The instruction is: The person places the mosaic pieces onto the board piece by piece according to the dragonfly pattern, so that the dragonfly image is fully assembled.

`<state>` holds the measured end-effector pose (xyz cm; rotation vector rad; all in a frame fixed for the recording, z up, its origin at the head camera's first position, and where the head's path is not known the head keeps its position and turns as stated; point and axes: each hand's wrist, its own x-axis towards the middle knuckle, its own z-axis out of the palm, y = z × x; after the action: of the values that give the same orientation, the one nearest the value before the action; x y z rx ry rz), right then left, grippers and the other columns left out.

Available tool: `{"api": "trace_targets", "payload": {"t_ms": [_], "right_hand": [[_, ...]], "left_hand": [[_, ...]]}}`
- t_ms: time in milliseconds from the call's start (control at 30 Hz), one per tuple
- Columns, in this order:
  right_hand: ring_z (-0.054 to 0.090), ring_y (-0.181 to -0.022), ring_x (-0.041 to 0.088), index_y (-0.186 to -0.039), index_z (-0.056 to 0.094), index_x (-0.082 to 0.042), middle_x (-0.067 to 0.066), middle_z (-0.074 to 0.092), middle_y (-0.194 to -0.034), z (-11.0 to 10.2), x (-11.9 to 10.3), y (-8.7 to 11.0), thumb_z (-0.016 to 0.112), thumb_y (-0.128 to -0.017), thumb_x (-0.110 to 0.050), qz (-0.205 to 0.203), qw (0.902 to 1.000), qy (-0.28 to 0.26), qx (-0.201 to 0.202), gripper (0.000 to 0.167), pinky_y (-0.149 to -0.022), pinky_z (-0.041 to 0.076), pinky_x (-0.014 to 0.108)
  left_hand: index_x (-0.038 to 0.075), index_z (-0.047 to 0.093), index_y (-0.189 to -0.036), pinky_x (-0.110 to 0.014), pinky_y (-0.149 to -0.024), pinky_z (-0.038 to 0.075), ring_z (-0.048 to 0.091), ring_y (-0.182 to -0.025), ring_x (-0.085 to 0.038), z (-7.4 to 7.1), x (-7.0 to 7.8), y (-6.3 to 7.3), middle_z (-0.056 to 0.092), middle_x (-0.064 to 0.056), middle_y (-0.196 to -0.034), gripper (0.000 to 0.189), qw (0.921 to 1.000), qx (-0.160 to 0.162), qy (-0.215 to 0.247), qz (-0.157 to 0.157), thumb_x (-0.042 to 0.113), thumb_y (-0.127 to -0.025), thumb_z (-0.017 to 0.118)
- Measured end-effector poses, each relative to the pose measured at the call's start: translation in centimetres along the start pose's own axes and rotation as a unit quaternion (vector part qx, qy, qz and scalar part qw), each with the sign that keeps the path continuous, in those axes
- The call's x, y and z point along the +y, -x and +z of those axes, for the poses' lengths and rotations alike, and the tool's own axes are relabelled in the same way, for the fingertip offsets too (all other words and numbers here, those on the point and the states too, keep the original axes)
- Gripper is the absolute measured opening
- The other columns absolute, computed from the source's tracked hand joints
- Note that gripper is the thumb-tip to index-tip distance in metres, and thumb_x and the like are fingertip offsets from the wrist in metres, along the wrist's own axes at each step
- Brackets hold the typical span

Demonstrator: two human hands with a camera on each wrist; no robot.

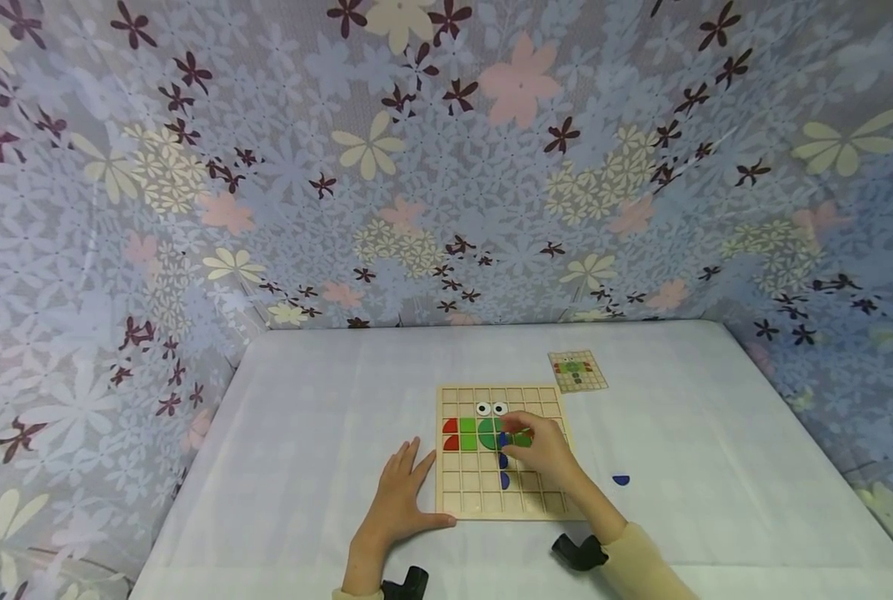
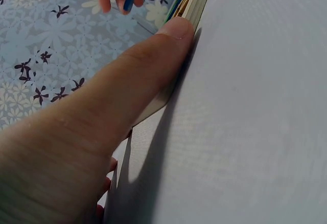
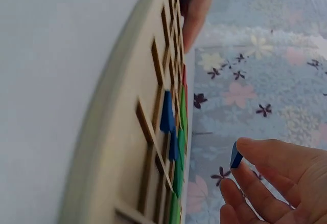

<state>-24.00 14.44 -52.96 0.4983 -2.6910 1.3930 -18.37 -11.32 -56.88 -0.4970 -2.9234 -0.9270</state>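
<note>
A square wooden grid board (image 1: 457,504) lies on the white-covered table. My right hand (image 1: 542,448) is above its right half and pinches a small blue half-circle piece (image 3: 235,155) between thumb and fingertip. Two more blue half-circle pieces (image 1: 505,480) sit in the grid below that hand. My left hand (image 1: 401,498) lies with fingers spread at the board's left side, its thumb (image 2: 176,28) against the front edge near the corner. On the board are red quarter pieces (image 1: 451,442), light green squares (image 1: 467,433), a darker green circle (image 1: 486,433) and two white eye pieces (image 1: 484,409). My right hand hides part of the pattern.
Behind the board's far right corner lies a small pattern card (image 1: 578,371) showing a coloured grid figure. A loose blue half-circle (image 1: 621,480) lies on the table (image 1: 716,467) to the right. Flowered cloth (image 1: 446,167) hangs behind and beside the table.
</note>
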Motion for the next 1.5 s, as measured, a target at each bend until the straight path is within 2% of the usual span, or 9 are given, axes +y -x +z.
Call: {"api": "trace_targets", "payload": {"t_ms": [167,333,500,700,933,1100,1267,1333,1500], "right_hand": [[0.064,-0.091,0.023,-0.114,0.065,-0.003,0.005,0.072,-0.097,1.0,0.0,0.1,0.078,-0.073,-0.001,0.001,1.0,0.004,-0.008,0.043,-0.08,0.055,0.036],[0.064,-0.087,0.018,-0.113,0.066,-0.003,0.003,0.072,-0.095,1.7,0.3,0.3,0.078,-0.073,-0.002,0.009,0.9998,0.002,-0.02,0.042,-0.074,0.054,0.026],[0.055,-0.077,0.012,-0.113,0.066,-0.003,0.003,0.07,-0.093,2.2,0.3,0.5,0.077,-0.074,-0.001,0.021,0.9985,-0.008,-0.049,0.042,-0.064,0.048,0.018],[0.053,-0.075,0.011,-0.113,0.067,-0.004,0.002,0.069,-0.095,2.4,0.4,0.5,0.077,-0.073,0.0,0.028,0.9979,-0.006,-0.057,0.041,-0.062,0.047,0.017],[0.056,-0.08,0.013,-0.113,0.066,-0.002,0.004,0.069,-0.095,2.5,0.5,0.4,0.076,-0.074,0.0,0.002,0.9979,0.011,-0.064,0.04,-0.066,0.05,0.019],[0.057,-0.08,0.014,-0.113,0.066,-0.003,0.003,0.067,-0.094,2.6,0.6,0.2,0.074,-0.076,0.002,0.005,0.9979,0.011,-0.064,0.038,-0.066,0.05,0.019],[0.057,-0.083,0.017,-0.112,0.066,-0.003,0.007,0.068,-0.101,2.3,0.5,0.1,0.073,-0.078,0.001,0.009,0.9988,0.007,-0.047,0.034,-0.067,0.05,0.02],[0.059,-0.084,0.017,-0.111,0.067,-0.004,0.009,0.069,-0.101,1.8,0.4,0.1,0.072,-0.08,-0.001,0.016,0.9995,0.004,-0.026,0.032,-0.068,0.051,0.02],[0.059,-0.077,0.009,-0.107,0.068,-0.002,0.006,0.069,-0.09,-0.3,0.4,0.8,0.071,-0.08,0.0,0.042,0.998,0.012,0.046,0.027,-0.068,0.052,0.02]], "left_hand": [[0.009,0.043,-0.143,-0.058,-0.116,0.023,0.023,-0.144,-0.04,-0.1,0.0,-0.2,0.029,-0.019,-0.155,0.104,0.9996,-0.02,-0.011,-0.014,0.057,-0.059,0.081],[0.011,0.043,-0.143,-0.056,-0.117,0.023,0.023,-0.144,-0.039,0.0,0.0,-0.2,0.028,-0.017,-0.155,0.104,0.9994,-0.025,-0.013,-0.017,0.058,-0.059,0.081],[0.012,0.043,-0.144,-0.055,-0.118,0.022,0.022,-0.145,-0.037,0.1,-0.3,-0.2,0.027,-0.016,-0.156,0.104,0.9994,-0.027,-0.008,-0.02,0.059,-0.059,0.081],[0.01,0.043,-0.143,-0.057,-0.116,0.023,0.023,-0.144,-0.04,-0.2,-0.4,-0.4,0.028,-0.018,-0.155,0.103,0.9997,-0.022,-0.005,-0.012,0.057,-0.06,0.081],[0.01,0.043,-0.143,-0.057,-0.116,0.024,0.024,-0.144,-0.04,-0.4,-0.4,-0.5,0.029,-0.019,-0.155,0.104,0.9996,-0.025,-0.008,-0.01,0.057,-0.059,0.082],[0.01,0.044,-0.143,-0.057,-0.116,0.024,0.024,-0.144,-0.04,-0.5,-0.7,-0.8,0.029,-0.019,-0.155,0.103,0.9996,-0.026,-0.003,-0.007,0.056,-0.059,0.082],[0.01,0.044,-0.142,-0.058,-0.116,0.024,0.024,-0.144,-0.04,-0.8,-0.9,-1.2,0.029,-0.019,-0.155,0.103,0.9995,-0.031,0.0,-0.007,0.056,-0.058,0.082],[0.009,0.044,-0.142,-0.058,-0.116,0.023,0.023,-0.144,-0.04,-1.0,-0.9,-1.3,0.029,-0.019,-0.155,0.104,0.9994,-0.033,0.002,-0.008,0.055,-0.058,0.083],[0.009,0.044,-0.143,-0.057,-0.117,0.022,0.022,-0.145,-0.039,-1.3,-0.9,-1.6,0.028,-0.019,-0.155,0.104,0.9991,-0.04,0.003,-0.015,0.055,-0.058,0.083]]}}
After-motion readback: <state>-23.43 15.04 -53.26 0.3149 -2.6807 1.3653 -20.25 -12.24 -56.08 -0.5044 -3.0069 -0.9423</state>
